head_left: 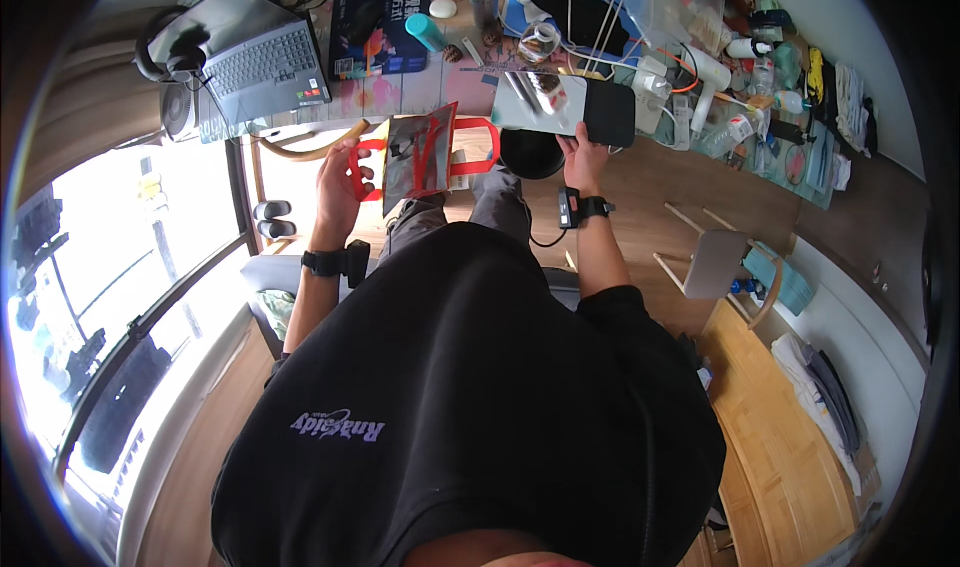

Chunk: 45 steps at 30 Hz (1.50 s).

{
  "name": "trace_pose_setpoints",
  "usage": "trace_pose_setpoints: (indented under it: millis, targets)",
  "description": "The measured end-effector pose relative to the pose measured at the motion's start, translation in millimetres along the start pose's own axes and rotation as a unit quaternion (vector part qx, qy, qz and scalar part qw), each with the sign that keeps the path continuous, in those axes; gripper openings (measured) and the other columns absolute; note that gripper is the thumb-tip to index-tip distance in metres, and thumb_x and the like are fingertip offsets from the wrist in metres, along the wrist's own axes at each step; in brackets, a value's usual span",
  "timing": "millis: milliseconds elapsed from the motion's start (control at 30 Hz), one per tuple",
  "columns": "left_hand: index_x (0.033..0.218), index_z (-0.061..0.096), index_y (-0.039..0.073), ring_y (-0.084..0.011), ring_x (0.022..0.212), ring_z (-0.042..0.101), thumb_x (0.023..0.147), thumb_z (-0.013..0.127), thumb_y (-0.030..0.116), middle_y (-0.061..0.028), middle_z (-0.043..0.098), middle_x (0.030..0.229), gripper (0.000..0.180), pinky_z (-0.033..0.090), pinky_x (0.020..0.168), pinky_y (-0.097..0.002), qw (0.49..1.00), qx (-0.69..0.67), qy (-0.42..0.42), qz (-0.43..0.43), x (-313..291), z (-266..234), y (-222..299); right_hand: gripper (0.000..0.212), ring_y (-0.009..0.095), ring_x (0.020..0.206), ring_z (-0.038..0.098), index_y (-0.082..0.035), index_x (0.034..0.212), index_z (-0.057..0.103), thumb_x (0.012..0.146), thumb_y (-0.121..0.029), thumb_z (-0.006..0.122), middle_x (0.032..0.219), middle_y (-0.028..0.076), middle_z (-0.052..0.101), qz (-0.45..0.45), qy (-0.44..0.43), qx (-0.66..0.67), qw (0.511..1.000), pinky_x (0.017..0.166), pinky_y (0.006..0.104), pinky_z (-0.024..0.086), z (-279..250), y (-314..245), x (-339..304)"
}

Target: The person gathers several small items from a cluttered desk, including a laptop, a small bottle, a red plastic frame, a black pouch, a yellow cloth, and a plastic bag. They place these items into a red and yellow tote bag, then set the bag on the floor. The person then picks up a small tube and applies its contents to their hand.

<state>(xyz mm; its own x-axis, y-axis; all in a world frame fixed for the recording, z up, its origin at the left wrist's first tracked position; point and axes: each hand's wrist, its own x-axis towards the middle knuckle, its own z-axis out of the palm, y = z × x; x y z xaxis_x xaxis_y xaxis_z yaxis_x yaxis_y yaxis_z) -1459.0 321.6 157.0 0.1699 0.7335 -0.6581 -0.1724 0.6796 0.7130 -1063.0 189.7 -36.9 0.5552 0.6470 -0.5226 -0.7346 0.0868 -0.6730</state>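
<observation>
Black shirt fabric fills the lower view, nearest the lens, with both forearms reaching away from it toward the desk. Between the 2 hands, closer to the left one, hangs a small silvery foil pouch with red edging. The left hand is closed on the pouch's left side, thumb in front and fingers curled behind. The right hand is half open, its fingers spread under a flat tablet-like slab, pale and reflective on its left part and black on its right; it seems to be holding the slab up, though the grip is partly hidden. The pouch looks crinkled and shiny, roughly rectangular and upright. Just beyond the left hand sits an open laptop; below the right hand stands a round black stool.
</observation>
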Motion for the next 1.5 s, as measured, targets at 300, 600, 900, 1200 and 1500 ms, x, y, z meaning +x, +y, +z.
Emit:
trace_pose_setpoints:
  millis: [300, 600, 900, 1200, 1500]
  targets:
    - [0.127, 0.058, 0.013, -0.0129, 0.081, 0.059, 0.108, 0.053, 0.032, -0.0024, 0.064, 0.106, 0.027, 0.047, 0.068, -0.0282, 0.999, 0.032, -0.026, -0.001, -5.3, -3.5, -17.7, 0.031, 0.023, 0.098, 0.071, -0.007, 0.130, 0.057, 0.101, -0.004, 0.066, 0.120, 0.008, 0.067, -0.045, 0.107, -0.059, 0.992, 0.082, 0.0421, 0.067, 10.2, -21.7, -39.6]
    - [0.128, 0.058, 0.007, -0.0139, 0.081, 0.060, 0.108, 0.049, 0.025, -0.0047, 0.067, 0.108, 0.029, 0.049, 0.067, -0.0291, 0.997, -0.023, -0.075, 0.008, -7.3, -24.2, -13.5, 0.027, 0.022, 0.099, 0.072, -0.007, 0.130, 0.060, 0.104, -0.009, 0.064, 0.120, 0.006, 0.068, -0.129, 0.144, -0.103, 0.976, 0.082, 0.0406, 0.065, 42.7, -44.5, -119.1]
    - [0.124, 0.057, 0.012, -0.0161, 0.086, 0.058, 0.108, 0.051, 0.037, -0.0032, 0.065, 0.107, 0.030, 0.048, 0.074, -0.0327, 0.983, -0.079, -0.161, 0.038, -18.8, -31.7, 0.1, 0.030, 0.015, 0.088, 0.070, 0.008, 0.122, 0.058, 0.101, -0.010, 0.069, 0.115, 0.012, 0.068, -0.301, -0.093, -0.313, 0.896, 0.074, 0.0334, 0.065, 120.5, 9.3, -195.7]
    - [0.123, 0.057, 0.015, -0.0166, 0.090, 0.059, 0.107, 0.052, 0.036, -0.0030, 0.064, 0.110, 0.028, 0.049, 0.078, -0.0339, 0.975, -0.145, -0.162, 0.048, -33.1, -60.6, 6.2, 0.028, 0.017, 0.100, 0.067, 0.010, 0.120, 0.064, 0.099, -0.006, 0.072, 0.115, 0.012, 0.070, -0.329, -0.141, -0.295, 0.886, 0.087, 0.0298, 0.055, 148.0, 79.9, -234.8]
    - [0.125, 0.055, 0.007, -0.0135, 0.085, 0.063, 0.107, 0.056, 0.018, -0.0061, 0.067, 0.115, 0.021, 0.052, 0.075, -0.0281, 0.968, -0.022, -0.207, 0.138, -43.2, -66.5, -1.2, 0.032, 0.012, 0.097, 0.067, 0.010, 0.122, 0.064, 0.098, -0.008, 0.075, 0.113, 0.010, 0.073, -0.278, -0.216, -0.317, 0.881, 0.082, 0.0258, 0.054, 171.5, 100.3, -259.3]
